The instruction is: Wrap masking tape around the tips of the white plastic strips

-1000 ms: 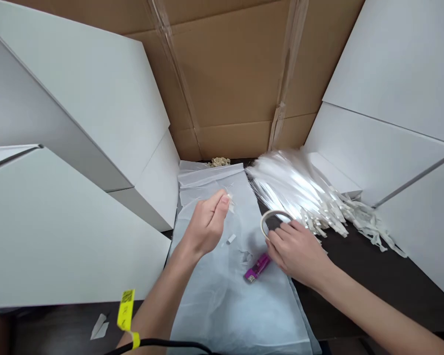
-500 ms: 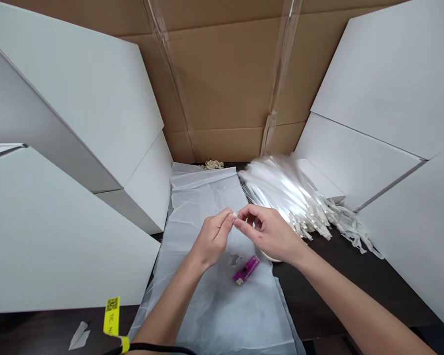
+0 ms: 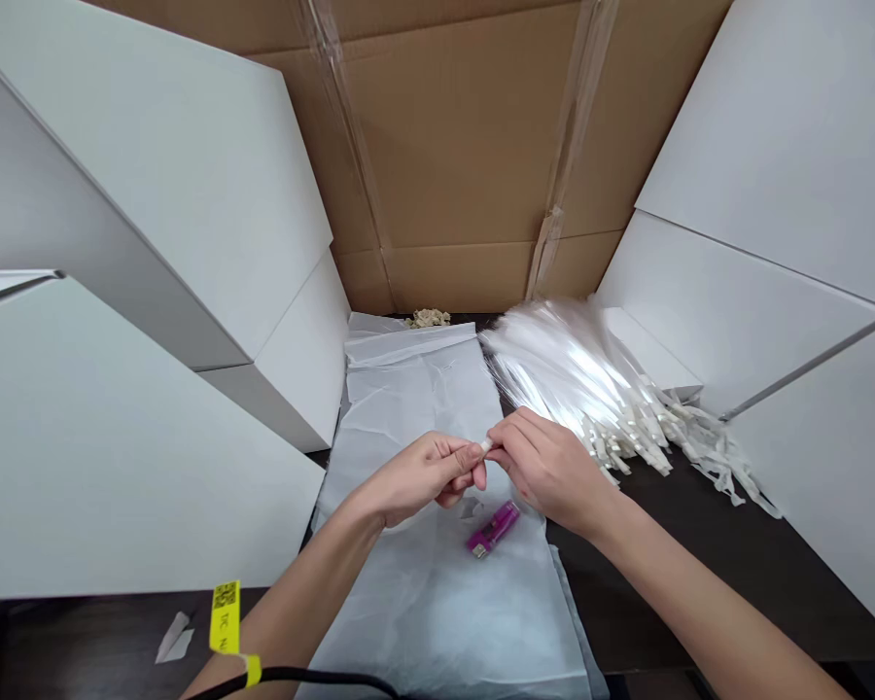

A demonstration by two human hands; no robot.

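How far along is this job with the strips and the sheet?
Done, it seems: the sheet lies spread out, with a purple lighter on it. In hand: the left hand and right hand pinch a small white scrap between their fingertips. Left, it seems: the heap of shiny strips beside the sheet, with neither hand on it.

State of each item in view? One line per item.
left hand: pinching white scrap
right hand: fingertips on same scrap
white scrap: held between both hands, above bag
translucent plastic bag: flat, wrinkled, on dark table
magenta lighter: lying on bag, untouched
bundle of clear plastic strips: fanned out on table, white ends frayed
yellow tag: hanging at left wrist
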